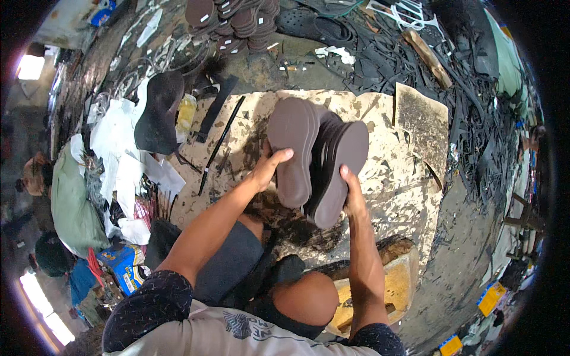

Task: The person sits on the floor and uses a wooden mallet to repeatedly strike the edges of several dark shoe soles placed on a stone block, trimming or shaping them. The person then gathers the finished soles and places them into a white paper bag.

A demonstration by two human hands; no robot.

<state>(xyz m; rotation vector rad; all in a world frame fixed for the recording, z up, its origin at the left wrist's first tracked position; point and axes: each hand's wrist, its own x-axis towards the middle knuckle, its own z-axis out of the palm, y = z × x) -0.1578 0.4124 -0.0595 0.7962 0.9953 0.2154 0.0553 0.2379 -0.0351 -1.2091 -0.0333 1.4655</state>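
Observation:
Two stacks of brown shoe soles are held up side by side over a worn, stained board (392,196). My left hand (270,168) grips the left stack of soles (291,151), thumb on the top sole and the fingers hidden behind. Around the right stack of soles (341,178) my right hand (354,193) is closed, its thumb along the near face. That stack tilts to the right, with several layered edges showing between the two. A thin black stick (221,145) lies on the board to the left of my hands.
Piles of brown soles (237,24) stand at the far side. Black scrap strips (392,65) and a wooden stick (427,58) lie far right. White scraps (119,136) and a black sheet piece (159,113) are at left. A yellow foam-like block (401,285) sits beside my right forearm.

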